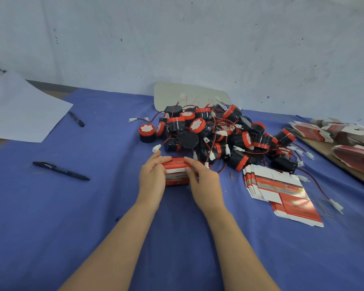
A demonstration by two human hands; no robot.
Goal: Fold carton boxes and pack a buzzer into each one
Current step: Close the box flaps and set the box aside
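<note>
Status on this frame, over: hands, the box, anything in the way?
Left hand and right hand both grip the carton box at its top flap. Contents hidden. Buzzer pile close behind, one white connector beside the right hand.

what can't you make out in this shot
Head view, the only one:
Inside of the carton box: hidden by the left hand, the right hand and its own walls; whether a buzzer is in it cannot be told.
Print on the flat cartons: too small.
Right edge: carton stacks blurred, cut off by the frame.
Writing on the pale card: faint, partly behind the buzzer pile.
</note>
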